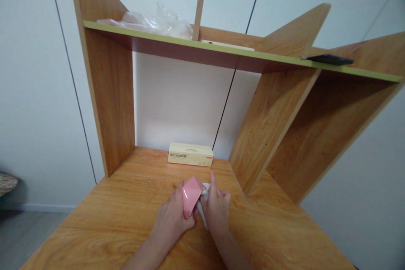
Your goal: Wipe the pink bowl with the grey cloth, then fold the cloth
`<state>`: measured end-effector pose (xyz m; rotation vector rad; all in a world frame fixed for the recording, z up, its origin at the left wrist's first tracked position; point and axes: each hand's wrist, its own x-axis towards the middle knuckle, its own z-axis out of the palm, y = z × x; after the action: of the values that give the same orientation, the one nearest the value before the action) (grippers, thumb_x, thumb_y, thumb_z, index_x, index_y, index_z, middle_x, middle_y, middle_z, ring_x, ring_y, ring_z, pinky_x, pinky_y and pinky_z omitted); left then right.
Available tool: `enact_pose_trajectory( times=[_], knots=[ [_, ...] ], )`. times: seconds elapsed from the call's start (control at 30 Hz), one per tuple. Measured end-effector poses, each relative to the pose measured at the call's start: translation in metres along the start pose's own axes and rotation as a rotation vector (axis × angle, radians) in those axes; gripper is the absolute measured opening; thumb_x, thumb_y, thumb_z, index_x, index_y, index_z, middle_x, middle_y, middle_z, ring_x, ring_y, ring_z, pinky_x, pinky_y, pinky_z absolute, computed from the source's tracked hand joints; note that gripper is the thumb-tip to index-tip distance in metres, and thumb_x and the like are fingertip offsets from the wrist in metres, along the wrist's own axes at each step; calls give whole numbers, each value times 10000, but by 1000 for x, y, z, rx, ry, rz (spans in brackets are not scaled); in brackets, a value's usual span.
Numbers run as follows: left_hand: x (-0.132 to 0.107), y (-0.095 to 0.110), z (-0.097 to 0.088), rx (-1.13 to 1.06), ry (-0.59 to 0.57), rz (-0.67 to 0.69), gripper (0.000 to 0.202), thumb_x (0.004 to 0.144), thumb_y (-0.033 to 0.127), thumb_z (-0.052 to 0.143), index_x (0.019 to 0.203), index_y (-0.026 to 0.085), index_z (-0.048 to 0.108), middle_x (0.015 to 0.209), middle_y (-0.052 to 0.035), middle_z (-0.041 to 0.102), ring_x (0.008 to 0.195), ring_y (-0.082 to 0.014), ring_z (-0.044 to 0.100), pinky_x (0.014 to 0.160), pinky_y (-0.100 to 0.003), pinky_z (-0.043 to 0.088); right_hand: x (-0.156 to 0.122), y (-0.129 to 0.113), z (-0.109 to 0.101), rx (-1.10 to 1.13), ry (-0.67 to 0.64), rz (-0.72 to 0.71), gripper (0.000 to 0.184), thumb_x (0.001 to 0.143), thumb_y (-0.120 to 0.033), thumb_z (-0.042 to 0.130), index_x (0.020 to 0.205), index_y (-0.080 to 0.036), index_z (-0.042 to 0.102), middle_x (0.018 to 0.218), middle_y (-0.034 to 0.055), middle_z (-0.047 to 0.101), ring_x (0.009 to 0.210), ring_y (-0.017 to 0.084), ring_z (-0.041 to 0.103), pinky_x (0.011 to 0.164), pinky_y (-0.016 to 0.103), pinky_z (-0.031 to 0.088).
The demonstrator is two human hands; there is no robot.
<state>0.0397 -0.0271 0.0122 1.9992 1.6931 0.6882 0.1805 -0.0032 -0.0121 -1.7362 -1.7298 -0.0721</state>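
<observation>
1. The pink piece [191, 194] is held over the middle of the tabletop [136, 211], nearer the back edge than either visible front end of the side edges; whether it touches the wood cannot be told.
2. Its long axis runs roughly from front to back in the view, leaning slightly; one peaked corner points toward the back edge, and its narrower lower end points toward the person. A broad glossy face is turned up and to the left.
3. The left hand [174, 206] grasps the piece from its left side, fingers curled around it and thumb at its lower end.
4. The right hand [217, 209] bunches a white cloth [201, 211], perhaps paper, against the right side of the piece; its index finger sticks out toward the back edge.
5. The box [190, 155] lies at the back edge, well inside both corners, its long axis nearly parallel to that edge and its printed side facing the person.
6. Above, the shelf [221, 52] carries a clear bag [155, 23] toward its left end and a dark slab [330, 59] toward its right.
</observation>
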Motion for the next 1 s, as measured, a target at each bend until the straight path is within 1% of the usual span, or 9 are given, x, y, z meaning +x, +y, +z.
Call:
enact_pose_trajectory(
  times=[0.13,0.23,0.3,0.37,0.57,0.73,0.8,0.9,1.0],
  knots=[
    [-1,1,-1,4,16,30,702,658,282,541,1284,160,246,1159,-130,551,979,-246,581,766,-283,411,-2,3,5,-42,-54,45,628,787,-227,424,1357,-153,172,747,32,665,712,220,586,706,340,278],
    [-1,5,-4,24,14,14,677,684,337,528,1275,149,255,1105,-140,576,962,-263,586,748,-302,416,0,2,2,-22,27,6,642,783,-215,419,1360,-142,149,670,-2,642,650,201,568,723,335,282],
    [-1,7,-8,26,19,-3,656,710,410,504,1267,160,264,1092,-140,582,966,-272,584,746,-309,415,1,0,-3,-27,78,-39,659,771,-211,427,1359,-128,143,721,17,644,688,207,567,736,340,278],
    [-1,8,-10,22,14,-14,661,710,431,508,1265,169,262,1098,-134,580,984,-267,576,755,-298,410,1,-1,-4,-45,63,-63,655,768,-216,434,1354,-126,156,790,41,650,735,213,574,738,340,272],
    [0,6,-9,25,-17,-18,671,679,357,549,1258,175,263,1099,-115,580,962,-250,587,717,-278,411,-2,-1,9,-114,-79,77,718,715,-299,515,1331,-75,222,811,99,663,798,262,582,721,348,260],
    [-4,10,-12,32,-9,3,645,718,419,510,1259,178,255,1066,-118,599,933,-250,603,710,-282,411,1,-1,5,23,-71,145,684,730,-227,467,1343,-110,187,715,32,658,691,217,576,707,328,259],
    [-4,12,-13,41,-9,-11,650,726,455,493,1261,172,254,1045,-128,608,928,-262,606,711,-291,414,1,-1,-1,36,-20,87,641,743,-218,443,1335,-124,216,703,33,649,667,213,560,710,333,259],
    [-4,14,-13,42,6,3,654,727,479,482,1259,167,263,1037,-138,614,921,-278,609,716,-310,422,0,-1,-8,13,52,-64,615,742,-204,437,1325,-158,249,758,53,644,728,220,546,728,338,261],
    [-4,11,-13,22,33,61,633,729,448,489,1258,172,279,1064,-129,610,933,-273,605,741,-316,428,0,1,-7,-21,70,-89,661,725,-194,465,1337,-168,217,801,48,641,772,212,549,721,321,269]
  ],
)
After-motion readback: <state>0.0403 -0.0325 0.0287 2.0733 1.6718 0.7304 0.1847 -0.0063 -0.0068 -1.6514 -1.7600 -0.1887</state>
